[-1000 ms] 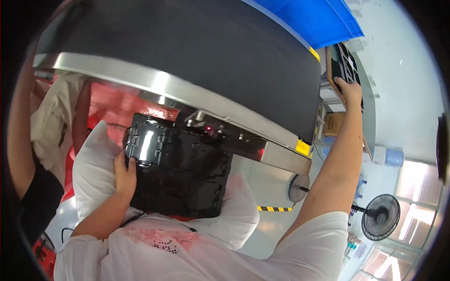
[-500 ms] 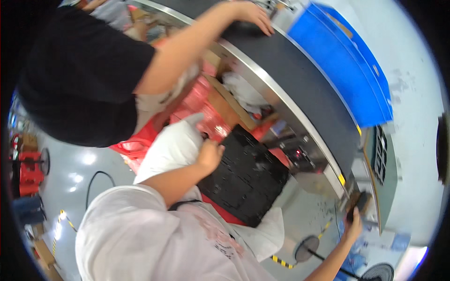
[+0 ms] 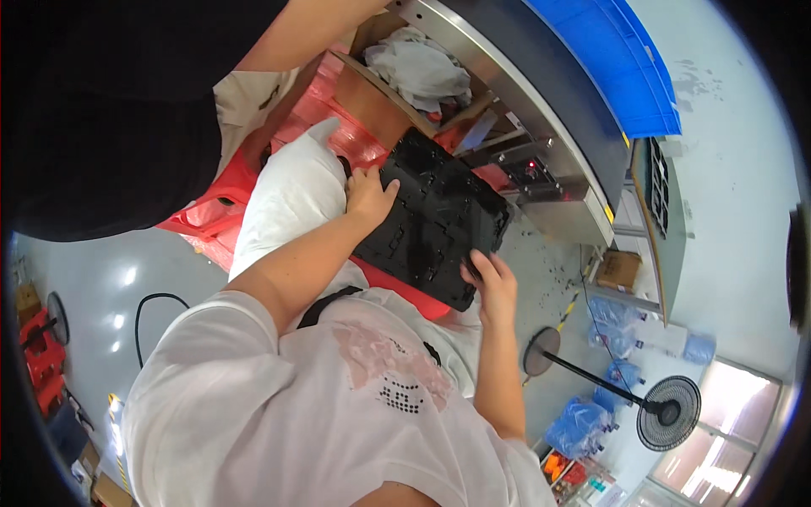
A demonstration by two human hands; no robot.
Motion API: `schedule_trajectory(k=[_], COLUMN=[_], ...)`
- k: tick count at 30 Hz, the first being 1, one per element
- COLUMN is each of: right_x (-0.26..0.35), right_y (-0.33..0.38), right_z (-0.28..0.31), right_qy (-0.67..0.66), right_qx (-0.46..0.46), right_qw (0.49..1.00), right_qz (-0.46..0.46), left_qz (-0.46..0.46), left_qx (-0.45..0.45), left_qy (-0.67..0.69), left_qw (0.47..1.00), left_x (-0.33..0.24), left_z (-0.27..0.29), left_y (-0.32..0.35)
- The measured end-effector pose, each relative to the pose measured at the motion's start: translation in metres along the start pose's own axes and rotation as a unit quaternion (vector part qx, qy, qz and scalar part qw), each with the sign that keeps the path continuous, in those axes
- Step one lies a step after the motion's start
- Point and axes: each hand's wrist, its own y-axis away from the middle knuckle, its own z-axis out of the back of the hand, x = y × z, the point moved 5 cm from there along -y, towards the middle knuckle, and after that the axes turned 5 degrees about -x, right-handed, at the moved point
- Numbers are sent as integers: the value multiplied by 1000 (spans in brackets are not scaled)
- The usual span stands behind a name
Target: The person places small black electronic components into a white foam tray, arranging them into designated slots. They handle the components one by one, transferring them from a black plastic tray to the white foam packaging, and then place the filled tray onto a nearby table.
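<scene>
A black rectangular plastic tray (image 3: 435,215) with molded recesses rests across my lap. My left hand (image 3: 370,198) grips its left edge, with the thumb over the top surface. At the tray's near right corner is my right hand (image 3: 494,287), its fingers curled around a small black piece (image 3: 476,264) held against the tray. Most of that piece is hidden by the fingers, and its kind cannot be made out.
A conveyor with a dark belt (image 3: 549,59) and metal side runs past the tray's far side. Beyond it sits a blue bin (image 3: 625,68). A co-worker's arm (image 3: 317,29) reaches in at upper left. An open cardboard box (image 3: 372,97), red stool (image 3: 207,207) and black fan (image 3: 667,412) stand around.
My right hand has come back from the conveyor's far right end to the tray, with a dark piece in it. My left hand stays on the tray. The view has shifted.
</scene>
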Motion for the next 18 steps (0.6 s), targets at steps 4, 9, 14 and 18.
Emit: schedule_trajectory(k=[4,9,14,18], right_x=[-14,-6,-24,-17], right_y=[-57,-84,-92,-80], right_z=[-58,-111,-116,-99], right_qy=[69,348,307,321], right_qx=[-37,-209,-248,-314], right_qw=[996,899,906,883], right_qz=[35,165,152,135], left_qz=[-21,-26,-183,-307], left_qx=[-9,-9,9,83], left_qy=[44,76,-4,-136], left_qw=[999,997,983,938], left_x=[-6,-10,-26,-24], left_z=[2,11,9,-4], left_y=[8,3,10,21])
